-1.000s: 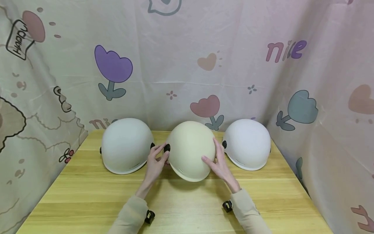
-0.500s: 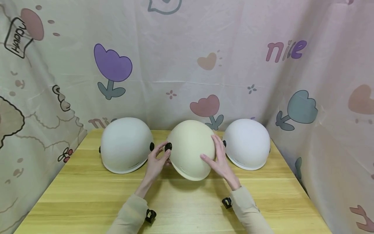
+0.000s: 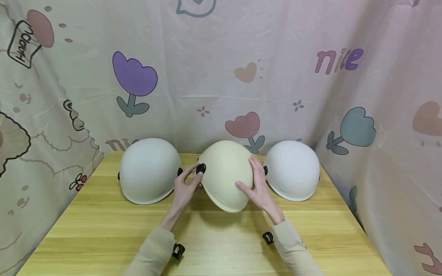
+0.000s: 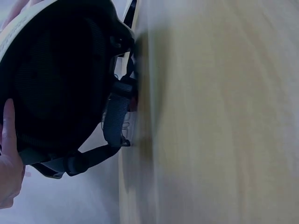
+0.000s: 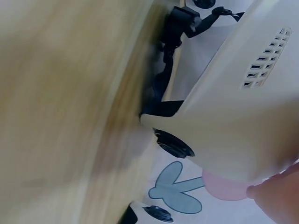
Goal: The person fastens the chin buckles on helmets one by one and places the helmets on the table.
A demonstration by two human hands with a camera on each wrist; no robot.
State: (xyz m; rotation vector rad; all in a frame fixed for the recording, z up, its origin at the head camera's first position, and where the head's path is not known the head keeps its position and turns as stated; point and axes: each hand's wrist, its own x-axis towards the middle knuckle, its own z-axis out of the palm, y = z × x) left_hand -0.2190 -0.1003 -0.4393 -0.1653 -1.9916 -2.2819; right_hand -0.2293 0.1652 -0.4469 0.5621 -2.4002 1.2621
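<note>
A cream helmet (image 3: pixel 224 168) is held tilted between both hands in the head view, with its brim raised off the table. My left hand (image 3: pixel 183 191) grips its left edge, thumb and fingers around the black round side cap (image 3: pixel 201 168). My right hand (image 3: pixel 259 191) holds the right side of the shell, thumb on the front and fingers along the side. In the left wrist view, the dark lining (image 4: pixel 56 74) shows, and a black chin strap (image 4: pixel 114 121) hangs down towards the table. Vent slots (image 5: pixel 266 58) on the shell appear in the right wrist view.
A greyish-white helmet (image 3: pixel 150 170) stands on the left, close to my left fingers. Another white helmet (image 3: pixel 293 170) sits just right of my right hand. The wooden table (image 3: pixel 221 245) extends in front, and a printed curtain (image 3: pixel 193 69) hangs behind.
The cream helmet has turned slightly, its brim shifting a little to the right and its left side cap moving right and up. Both hands keep holding it; the other helmets stay put.
</note>
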